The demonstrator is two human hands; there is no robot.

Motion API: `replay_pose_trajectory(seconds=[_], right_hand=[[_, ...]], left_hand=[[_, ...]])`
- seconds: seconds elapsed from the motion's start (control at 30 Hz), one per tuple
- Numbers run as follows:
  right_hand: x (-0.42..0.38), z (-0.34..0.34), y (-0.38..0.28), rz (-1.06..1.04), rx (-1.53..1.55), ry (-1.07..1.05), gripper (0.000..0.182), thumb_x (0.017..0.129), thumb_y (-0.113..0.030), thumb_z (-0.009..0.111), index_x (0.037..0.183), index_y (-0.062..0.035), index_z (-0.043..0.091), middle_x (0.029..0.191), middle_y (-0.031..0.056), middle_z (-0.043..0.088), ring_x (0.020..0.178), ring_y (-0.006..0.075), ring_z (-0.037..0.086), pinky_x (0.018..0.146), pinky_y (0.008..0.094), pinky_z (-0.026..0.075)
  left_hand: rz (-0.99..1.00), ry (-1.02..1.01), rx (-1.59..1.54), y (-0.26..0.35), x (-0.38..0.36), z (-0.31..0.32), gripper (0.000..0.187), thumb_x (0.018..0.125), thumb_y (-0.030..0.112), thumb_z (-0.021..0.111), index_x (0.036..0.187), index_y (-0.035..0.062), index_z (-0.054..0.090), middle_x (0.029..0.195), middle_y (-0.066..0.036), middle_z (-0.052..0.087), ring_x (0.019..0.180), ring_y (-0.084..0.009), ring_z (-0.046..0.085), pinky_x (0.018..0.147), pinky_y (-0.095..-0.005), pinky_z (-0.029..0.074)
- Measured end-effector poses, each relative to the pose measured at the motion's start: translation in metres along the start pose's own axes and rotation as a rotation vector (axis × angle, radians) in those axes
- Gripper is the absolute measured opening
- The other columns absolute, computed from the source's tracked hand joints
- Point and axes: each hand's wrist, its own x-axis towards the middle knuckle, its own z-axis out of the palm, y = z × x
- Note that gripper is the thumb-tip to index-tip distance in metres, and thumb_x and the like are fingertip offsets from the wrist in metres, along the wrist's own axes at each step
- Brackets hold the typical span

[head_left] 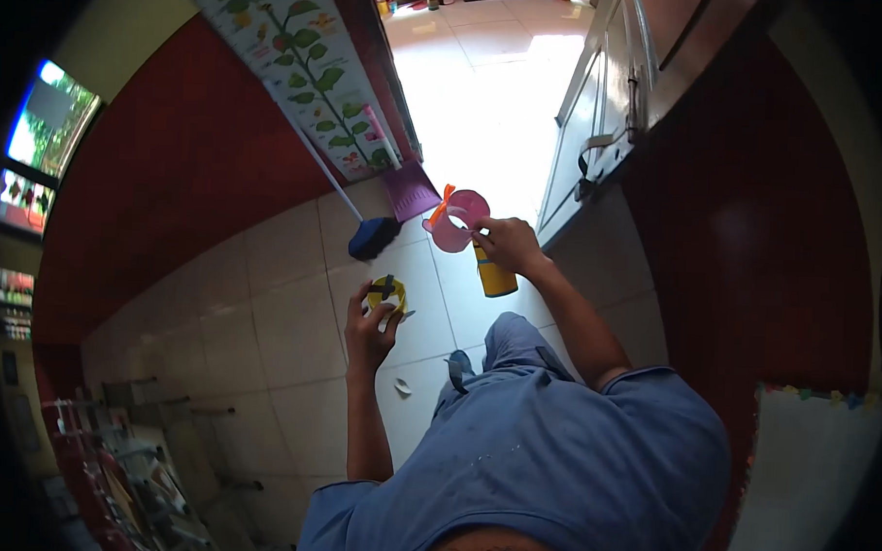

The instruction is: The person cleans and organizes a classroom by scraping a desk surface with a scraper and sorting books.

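Observation:
My left hand (369, 329) is closed on a yellow round object (387, 294) with a dark cross-shaped mark, held over the tiled floor. Farther up and to the right, my right hand (507, 245) pinches the edge of a pink ring-shaped item (471, 209) with an orange piece (442, 207) on its left side. A yellow cylinder (497, 277) shows just below my right hand; whether the fingers also hold it cannot be made out. The two hands are apart.
A blue-headed broom (372, 239) and a purple dustpan (411, 190) stand by the left wall, near a bright doorway. The open door (602, 116) is at the right. Stacked furniture (152, 469) fills the lower left. A small white piece (402, 386) lies on the floor.

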Motion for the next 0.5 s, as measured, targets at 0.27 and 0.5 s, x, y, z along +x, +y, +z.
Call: replay_pose_trajectory(seconds=[0.27,0.5], right_hand=[[0.256,-0.029,0.147,0.215,-0.031,0.191,0.023,0.090,-0.034,0.062,0.097,-0.0139,0.069,0.078,0.0129,0.071,0.075,0.0313,0.070,0.072,0.0431,0.056],[0.427,-0.108,0.264,0.570,-0.027,0.329,0.028,0.091,-0.036,0.060,0.102,-0.0126,0.071,0.087,0.0152,0.072,0.081,0.0350,0.070,0.075,0.0447,0.055]], left_hand=[[0.224,-0.186,0.120,-0.051,0.286,0.113,0.018,0.069,0.010,0.082,0.082,0.0081,0.069,0.137,-0.013,0.052,0.119,-0.0316,0.056,0.093,-0.0378,0.053],[0.184,-0.312,0.006,-0.062,0.481,0.193,0.017,0.070,0.014,0.082,0.083,0.0107,0.070,0.139,-0.011,0.050,0.117,-0.0304,0.057,0.087,-0.0380,0.053]])
